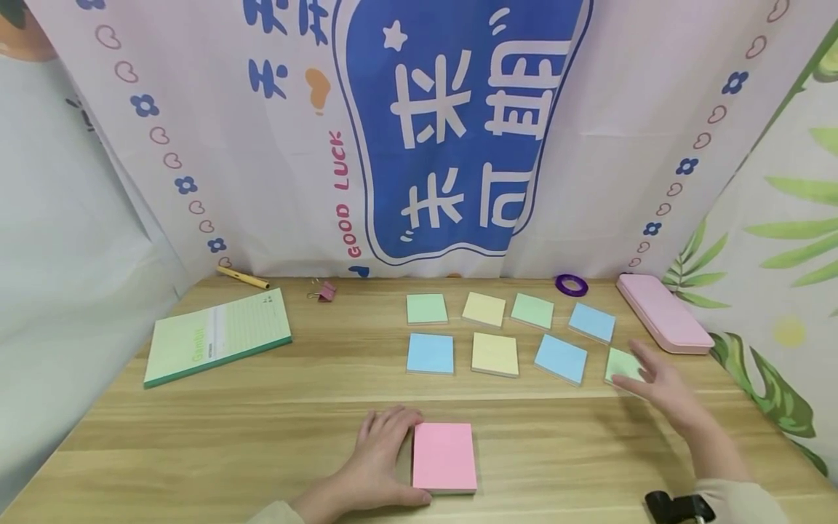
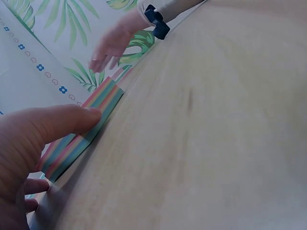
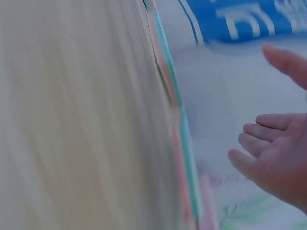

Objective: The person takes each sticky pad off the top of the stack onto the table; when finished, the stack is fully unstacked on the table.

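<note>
A thick stack of sticky notes [image 1: 444, 457] with a pink top lies near the front of the table. My left hand [image 1: 376, 462] grips it by its left side, thumb at the near corner and fingers at the far one. In the left wrist view, the stack's edge [image 2: 103, 108] shows striped colour layers, with the thumb pressed along it. On the right, my right hand [image 1: 664, 386] hovers with fingers spread over a thin green sticky note pad [image 1: 620, 364], partly covering it. Nothing lies between its thumb and fingers in the right wrist view.
Thin blue, yellow and green pads stand in two rows, among them a blue pad [image 1: 561, 359]. Behind are a purple tape roll [image 1: 572, 284] and a pink case [image 1: 664, 313]. A green notebook [image 1: 219, 336], yellow pen [image 1: 243, 277] and pink binder clip [image 1: 325, 292] lie left.
</note>
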A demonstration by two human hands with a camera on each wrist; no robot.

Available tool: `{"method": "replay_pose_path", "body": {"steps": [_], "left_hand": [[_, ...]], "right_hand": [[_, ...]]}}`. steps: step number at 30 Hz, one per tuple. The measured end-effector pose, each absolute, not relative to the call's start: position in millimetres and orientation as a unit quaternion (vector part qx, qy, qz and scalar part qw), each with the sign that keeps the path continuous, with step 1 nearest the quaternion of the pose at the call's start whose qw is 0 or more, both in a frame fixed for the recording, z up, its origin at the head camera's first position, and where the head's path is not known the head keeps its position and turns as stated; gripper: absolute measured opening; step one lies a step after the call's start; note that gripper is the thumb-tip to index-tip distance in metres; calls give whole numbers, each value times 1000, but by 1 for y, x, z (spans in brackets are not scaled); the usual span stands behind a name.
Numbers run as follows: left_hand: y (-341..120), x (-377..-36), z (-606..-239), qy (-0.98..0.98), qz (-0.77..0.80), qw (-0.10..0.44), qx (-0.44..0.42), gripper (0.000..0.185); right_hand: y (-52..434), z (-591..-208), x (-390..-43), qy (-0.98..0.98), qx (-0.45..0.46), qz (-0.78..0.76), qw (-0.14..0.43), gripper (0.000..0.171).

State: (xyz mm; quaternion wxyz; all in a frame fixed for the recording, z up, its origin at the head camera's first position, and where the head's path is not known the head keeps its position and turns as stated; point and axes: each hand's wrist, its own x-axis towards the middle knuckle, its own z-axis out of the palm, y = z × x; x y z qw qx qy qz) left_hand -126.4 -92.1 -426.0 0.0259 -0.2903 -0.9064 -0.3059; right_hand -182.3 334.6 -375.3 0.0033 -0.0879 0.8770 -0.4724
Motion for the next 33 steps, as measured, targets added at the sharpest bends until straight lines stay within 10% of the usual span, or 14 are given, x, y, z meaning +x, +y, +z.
{"method": "replay_pose_path", "body": {"steps": [16,33], "left_hand": [[-92,-125,-428,-904,-303,44,-299,90],[-91,-126,-427,-906,-303,37,-292,91]], "right_hand": [[176,-380,-142,841,-291,-455,39,76],[142,-416,-132,882,-342,-313,80,93]]}}
